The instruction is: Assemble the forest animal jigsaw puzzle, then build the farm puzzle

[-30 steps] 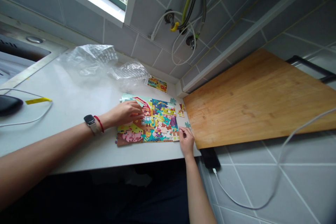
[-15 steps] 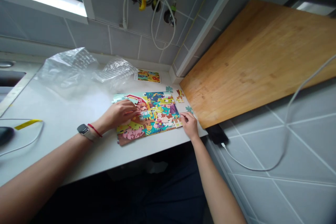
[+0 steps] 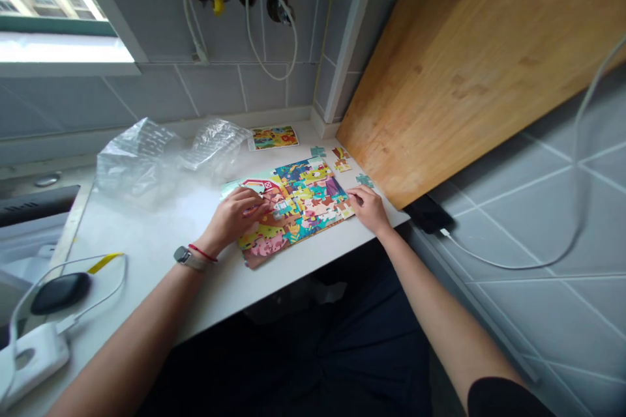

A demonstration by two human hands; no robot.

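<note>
A colourful jigsaw puzzle (image 3: pixel 293 215) with a red barn and farm animals lies flat on the white counter, with several loose pieces on top of it. My left hand (image 3: pixel 238 215) rests over its left half, fingers bent and drawn together; what is under the fingertips is hidden. At the puzzle's right edge, my right hand (image 3: pixel 370 208) has its thumb and curled fingers closed against the border. Beyond that hand lies a teal puzzle piece (image 3: pixel 364 180). Farther back are another teal piece (image 3: pixel 317 152) and some brown-and-yellow pieces (image 3: pixel 341 159).
A small picture card (image 3: pixel 274 137) lies behind the puzzle. Crumpled clear plastic wrap (image 3: pixel 147 156) spreads over the back left. A wooden board (image 3: pixel 464 65) leans at the right above a black phone (image 3: pixel 430 214) with a cable. A white power strip (image 3: pixel 36 361) sits front left.
The camera view has turned, so the counter scene appears shifted rightward and more of the left side shows. Both hands keep nearly the same places on the puzzle.
</note>
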